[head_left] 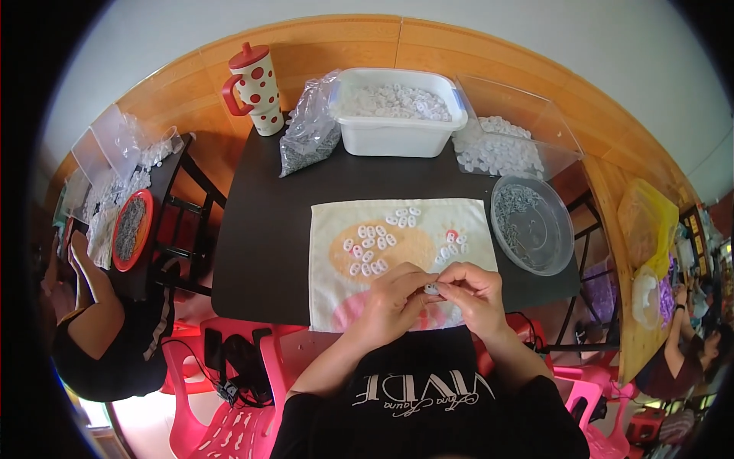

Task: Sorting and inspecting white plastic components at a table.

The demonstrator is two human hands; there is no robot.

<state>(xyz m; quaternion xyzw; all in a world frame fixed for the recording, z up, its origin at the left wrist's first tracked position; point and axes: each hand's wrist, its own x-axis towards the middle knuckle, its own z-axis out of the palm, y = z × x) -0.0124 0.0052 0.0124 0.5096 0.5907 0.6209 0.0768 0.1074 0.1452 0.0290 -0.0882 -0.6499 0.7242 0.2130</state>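
Note:
Over the near part of a printed cloth point(321, 229), my left hand point(396, 301) and my right hand point(475, 297) meet with fingers pinched together. Between the fingertips a small white plastic piece point(431, 289) shows, mostly covered, and both hands appear to grip it. Beyond the hands, several white oval pieces with two holes point(371, 239) lie in loose groups on the cloth. A smaller group of such pieces point(453, 249) lies to the right. Any metal part within the fingers is too small to make out.
A white tub point(397, 138) of white pieces stands at the back, beside a clear bag of small grey metal parts point(310, 145) and a spotted tumbler point(258, 92). To the right are a heap of white pieces point(501, 145) and a round clear tray point(547, 237). People sit at both sides.

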